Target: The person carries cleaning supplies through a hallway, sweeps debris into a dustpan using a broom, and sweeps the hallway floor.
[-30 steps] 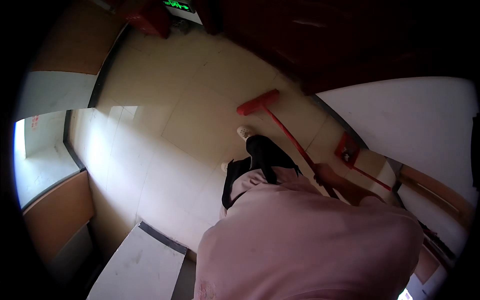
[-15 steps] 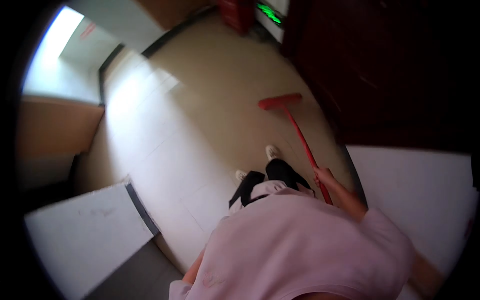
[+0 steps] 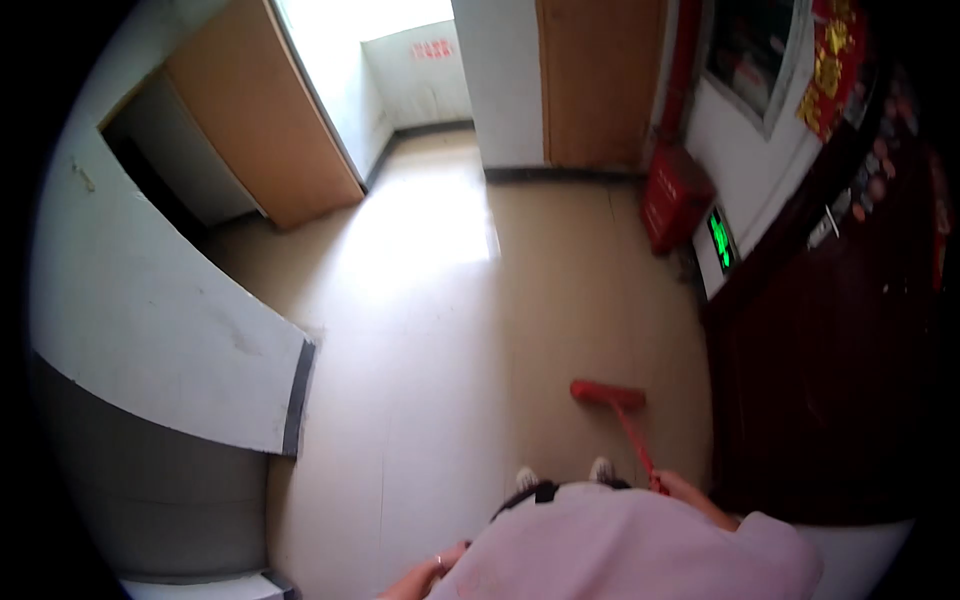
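Gripping red broom point(image 3: 625, 418) by handle point(image 3: 636, 443) with right hand point(image 3: 677, 485), wrapping fingers round it. Resting broom head point(image 3: 608, 394) on pale floor point(image 3: 430, 400), ahead of shoes point(image 3: 601, 469), near dark door point(image 3: 810, 380) on right. Holding left hand point(image 3: 453, 554) low beside pink shirt point(image 3: 620, 545); cannot tell whether clenched or released.

Daylight comes in at the top of my view through an opening point(image 3: 370, 15) blown out to white, and its glare spreads over the floor point(image 3: 420, 300), duller to the right. The door point(image 3: 810, 380) sinks nearly to black; a sign point(image 3: 721, 240) glows green. My broom point(image 3: 608, 394) looks slightly soft, and walls point(image 3: 180, 290) bow toward black, rounded corners.
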A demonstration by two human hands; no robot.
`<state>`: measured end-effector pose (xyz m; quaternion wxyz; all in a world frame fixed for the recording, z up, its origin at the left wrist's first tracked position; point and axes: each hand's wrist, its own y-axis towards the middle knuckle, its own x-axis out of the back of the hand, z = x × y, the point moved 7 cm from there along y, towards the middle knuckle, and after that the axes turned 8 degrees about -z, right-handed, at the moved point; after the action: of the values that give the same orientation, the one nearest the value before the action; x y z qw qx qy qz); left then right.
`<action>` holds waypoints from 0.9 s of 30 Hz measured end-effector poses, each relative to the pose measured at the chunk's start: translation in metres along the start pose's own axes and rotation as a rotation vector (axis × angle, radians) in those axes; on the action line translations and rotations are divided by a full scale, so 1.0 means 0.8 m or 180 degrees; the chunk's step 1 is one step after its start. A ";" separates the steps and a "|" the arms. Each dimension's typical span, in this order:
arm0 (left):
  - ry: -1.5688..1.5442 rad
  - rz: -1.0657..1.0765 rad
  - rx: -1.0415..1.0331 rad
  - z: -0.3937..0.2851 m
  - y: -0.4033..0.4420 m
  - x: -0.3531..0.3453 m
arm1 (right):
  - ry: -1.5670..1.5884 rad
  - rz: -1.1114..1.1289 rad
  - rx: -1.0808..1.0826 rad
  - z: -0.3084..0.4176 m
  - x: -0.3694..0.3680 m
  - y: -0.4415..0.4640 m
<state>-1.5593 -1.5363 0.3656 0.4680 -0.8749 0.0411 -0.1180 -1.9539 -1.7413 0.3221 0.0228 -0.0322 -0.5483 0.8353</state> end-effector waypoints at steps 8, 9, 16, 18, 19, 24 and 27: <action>-0.0504 -0.0509 -0.0067 -0.081 0.049 0.091 | -0.0506 -0.0177 -0.0181 0.042 -0.040 0.085; -0.0526 -0.0553 -0.0079 -0.092 0.054 0.100 | -0.0093 -0.0113 -0.0441 0.042 -0.044 0.086; -0.0792 -0.0714 0.0030 -0.148 0.081 0.165 | 0.0924 0.0198 -0.1383 0.126 -0.114 0.074; -0.0866 -0.0764 0.0113 -0.163 0.088 0.184 | 0.1028 0.0370 -0.1280 0.175 -0.159 0.066; -0.0910 -0.0789 0.0151 -0.171 0.090 0.194 | 0.1152 0.0535 -0.1150 0.205 -0.189 0.055; -0.1176 -0.0904 0.0448 -0.201 0.086 0.233 | 0.2037 0.0534 -0.1008 0.340 -0.308 0.067; -0.1379 -0.0861 0.0645 -0.192 0.075 0.238 | 0.2013 0.0642 -0.1218 0.393 -0.355 0.089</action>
<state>-1.4102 -1.7289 0.4300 0.5311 -0.8259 -0.1892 0.0069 -1.6958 -2.0779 0.3897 0.1022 -0.3458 -0.6543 0.6648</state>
